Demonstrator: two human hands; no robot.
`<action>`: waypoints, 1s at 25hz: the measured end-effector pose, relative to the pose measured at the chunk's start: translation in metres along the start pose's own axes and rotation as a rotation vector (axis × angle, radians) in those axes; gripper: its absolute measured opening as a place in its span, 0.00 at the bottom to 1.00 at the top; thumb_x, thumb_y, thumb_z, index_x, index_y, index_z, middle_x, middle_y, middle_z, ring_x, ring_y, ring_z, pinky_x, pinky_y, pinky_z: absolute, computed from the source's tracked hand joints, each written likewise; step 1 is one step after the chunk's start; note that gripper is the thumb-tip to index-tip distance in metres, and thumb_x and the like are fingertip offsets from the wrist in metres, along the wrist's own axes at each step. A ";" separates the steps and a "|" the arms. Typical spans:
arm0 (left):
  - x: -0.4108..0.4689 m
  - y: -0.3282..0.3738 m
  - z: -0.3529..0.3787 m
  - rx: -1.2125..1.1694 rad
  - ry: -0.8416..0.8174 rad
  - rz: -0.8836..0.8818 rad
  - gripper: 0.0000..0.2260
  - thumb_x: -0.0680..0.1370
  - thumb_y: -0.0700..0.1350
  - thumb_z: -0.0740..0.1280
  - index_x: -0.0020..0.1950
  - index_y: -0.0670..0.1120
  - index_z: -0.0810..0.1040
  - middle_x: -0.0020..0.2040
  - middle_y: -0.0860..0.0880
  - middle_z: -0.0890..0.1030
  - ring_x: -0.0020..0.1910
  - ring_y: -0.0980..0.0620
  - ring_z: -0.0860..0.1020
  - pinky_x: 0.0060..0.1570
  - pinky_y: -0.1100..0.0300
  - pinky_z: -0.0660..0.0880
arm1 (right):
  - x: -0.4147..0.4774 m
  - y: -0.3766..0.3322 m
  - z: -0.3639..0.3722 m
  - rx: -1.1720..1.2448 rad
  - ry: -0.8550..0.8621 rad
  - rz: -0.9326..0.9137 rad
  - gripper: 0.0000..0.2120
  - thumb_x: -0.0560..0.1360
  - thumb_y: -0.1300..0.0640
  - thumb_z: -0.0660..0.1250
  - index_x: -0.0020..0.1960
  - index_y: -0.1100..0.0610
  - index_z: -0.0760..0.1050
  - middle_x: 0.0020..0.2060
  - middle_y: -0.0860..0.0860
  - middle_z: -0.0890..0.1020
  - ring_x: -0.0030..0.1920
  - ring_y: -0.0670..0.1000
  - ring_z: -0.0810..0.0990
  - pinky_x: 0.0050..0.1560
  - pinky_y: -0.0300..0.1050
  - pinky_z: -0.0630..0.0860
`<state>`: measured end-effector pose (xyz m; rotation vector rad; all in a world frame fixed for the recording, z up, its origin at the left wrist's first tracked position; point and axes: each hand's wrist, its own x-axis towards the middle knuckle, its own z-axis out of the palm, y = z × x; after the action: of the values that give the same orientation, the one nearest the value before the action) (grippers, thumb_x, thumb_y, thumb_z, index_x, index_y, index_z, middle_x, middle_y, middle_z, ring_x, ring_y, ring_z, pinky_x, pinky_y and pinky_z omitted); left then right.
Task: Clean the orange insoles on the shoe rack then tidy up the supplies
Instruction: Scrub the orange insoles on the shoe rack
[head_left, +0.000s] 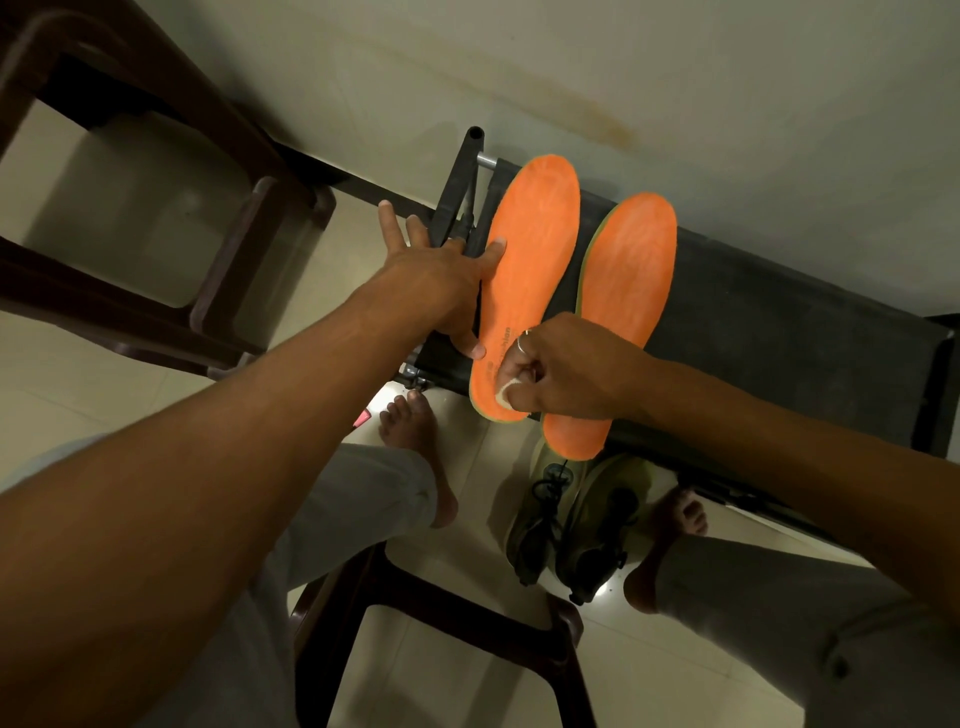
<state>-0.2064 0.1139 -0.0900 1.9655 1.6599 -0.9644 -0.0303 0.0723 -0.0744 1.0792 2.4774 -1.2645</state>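
1. Right hand (561, 371): fingers pinched closed on a small white wipe (505, 391), pressed against the heel end of the left insole (530, 270). What the wipe is made of cannot be told.
2. Left hand (441, 280): spread flat with nothing in its grasp, forefinger and thumb resting on the near edge of the same insole to steady it.
3. Location: both orange insoles lie side by side, touching, on the dark top shelf of the shoe rack (779, 332). The right insole (623, 306) has its heel hanging past the front edge and is partly covered by the right hand.
4. Progress, as a judgement: cleaning is under way on the left insole at its heel. Both surfaces look mottled, so neither can be certified as finished.
5. Outstanding: the remaining wiping, then tidying of supplies. No supplies other than the wipe can be made out.
6. Surroundings: a pair of olive shoes (566, 525) sits on the floor below the rack, between the person's bare feet.
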 end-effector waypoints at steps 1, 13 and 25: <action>0.000 0.000 0.000 -0.003 0.000 0.001 0.58 0.64 0.73 0.71 0.78 0.61 0.33 0.82 0.46 0.48 0.78 0.30 0.44 0.67 0.25 0.35 | 0.003 0.002 0.001 -0.032 0.075 -0.008 0.11 0.72 0.53 0.69 0.34 0.40 0.75 0.31 0.41 0.79 0.34 0.42 0.78 0.34 0.39 0.72; 0.001 -0.002 0.002 -0.004 0.012 0.005 0.58 0.64 0.73 0.71 0.78 0.62 0.33 0.82 0.46 0.49 0.78 0.30 0.43 0.67 0.24 0.36 | 0.017 0.010 0.014 -0.105 0.279 0.006 0.07 0.75 0.53 0.67 0.37 0.48 0.77 0.35 0.45 0.78 0.36 0.46 0.78 0.35 0.47 0.73; -0.004 0.001 -0.005 0.004 -0.013 -0.015 0.59 0.64 0.72 0.72 0.79 0.60 0.33 0.82 0.45 0.49 0.78 0.30 0.44 0.67 0.24 0.35 | 0.005 0.002 0.001 0.091 0.053 -0.001 0.05 0.74 0.56 0.71 0.46 0.53 0.85 0.35 0.41 0.82 0.37 0.40 0.80 0.37 0.31 0.72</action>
<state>-0.2045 0.1143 -0.0841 1.9484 1.6693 -0.9846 -0.0324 0.0750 -0.0782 1.1464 2.4808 -1.3786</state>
